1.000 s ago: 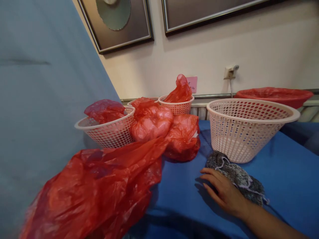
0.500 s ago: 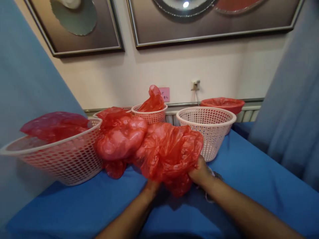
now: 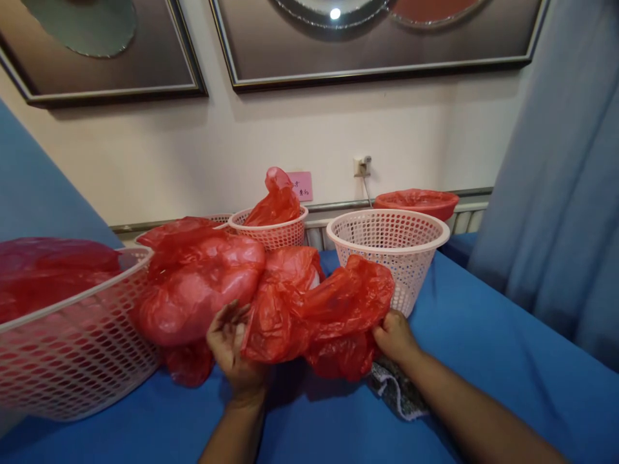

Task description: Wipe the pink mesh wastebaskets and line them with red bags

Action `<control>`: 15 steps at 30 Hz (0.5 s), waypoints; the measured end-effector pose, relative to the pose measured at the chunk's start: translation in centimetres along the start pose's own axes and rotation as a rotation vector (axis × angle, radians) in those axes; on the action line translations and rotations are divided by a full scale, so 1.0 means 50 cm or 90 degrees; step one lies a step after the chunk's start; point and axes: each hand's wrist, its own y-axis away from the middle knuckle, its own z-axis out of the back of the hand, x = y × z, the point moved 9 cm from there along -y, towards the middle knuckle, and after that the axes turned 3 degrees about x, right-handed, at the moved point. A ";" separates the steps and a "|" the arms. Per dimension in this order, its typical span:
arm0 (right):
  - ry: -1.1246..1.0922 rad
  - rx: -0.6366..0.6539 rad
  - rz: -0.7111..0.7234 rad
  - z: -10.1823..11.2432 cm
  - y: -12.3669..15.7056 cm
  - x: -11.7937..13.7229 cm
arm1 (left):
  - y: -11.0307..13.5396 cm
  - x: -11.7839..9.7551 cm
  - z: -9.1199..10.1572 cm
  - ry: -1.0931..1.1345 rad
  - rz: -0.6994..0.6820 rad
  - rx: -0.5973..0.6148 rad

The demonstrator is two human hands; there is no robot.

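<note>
A crumpled red plastic bag (image 3: 338, 303) is stretched between my two hands, just above the blue-covered table. My right hand (image 3: 397, 338) is closed on the bag's right edge. At its left edge, my left hand (image 3: 236, 354) has its fingers curled up, with the thumb against the plastic; the grip is partly hidden. Left of that bag lies a heap of red plastic bags (image 3: 207, 277), close behind my left fingers. A white perforated basket (image 3: 406, 270) stands upright just beyond my right hand. Beneath my right wrist lies a dark grey-green cloth with a white edge (image 3: 399, 390).
A large white basket (image 3: 111, 322) with red plastic in it stands at the left. Farther back is a smaller basket (image 3: 271, 237) with a red bag sticking up. A red-lined basin (image 3: 420, 205) sits by the wall. Blue curtains (image 3: 551, 212) hang at the sides.
My left hand has come out from under the bag to its left edge, and the bag is spread wider. The view has shifted, so the baskets appear farther left. More of the cloth shows.
</note>
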 end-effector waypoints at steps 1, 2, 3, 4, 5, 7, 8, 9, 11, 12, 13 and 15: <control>-0.005 0.003 -0.008 -0.001 -0.001 -0.004 | -0.001 -0.022 0.007 -0.021 -0.054 -0.013; -0.010 0.005 -0.016 -0.001 -0.001 -0.008 | 0.003 -0.050 0.014 -0.053 -0.128 -0.024; -0.012 0.007 -0.022 -0.002 -0.002 -0.010 | 0.016 -0.083 0.019 -0.091 -0.222 -0.031; -0.016 0.009 -0.027 -0.002 -0.002 -0.012 | 0.036 -0.116 0.015 -0.138 -0.325 -0.013; -0.022 0.013 -0.029 -0.003 -0.002 -0.013 | 0.065 -0.146 0.000 -0.184 -0.428 0.040; -0.045 0.018 -0.020 -0.003 -0.001 -0.007 | 0.137 -0.175 -0.059 -0.265 -0.576 0.250; -0.056 0.021 -0.014 -0.002 0.000 -0.002 | 0.175 -0.177 -0.089 -0.281 -0.612 0.374; -0.069 0.020 -0.003 0.001 0.002 0.005 | 0.208 -0.172 -0.116 -0.294 -0.623 0.480; -0.113 0.003 0.049 0.014 0.009 0.033 | 0.247 -0.155 -0.156 -0.339 -0.606 0.601; -0.144 -0.009 0.092 0.025 0.015 0.053 | 0.249 -0.142 -0.171 -0.375 -0.577 0.615; -0.175 -0.024 0.150 0.039 0.023 0.078 | 0.241 -0.127 -0.180 -0.412 -0.540 0.608; -0.227 -0.067 0.296 0.075 0.049 0.134 | 0.210 -0.095 -0.184 -0.459 -0.458 0.567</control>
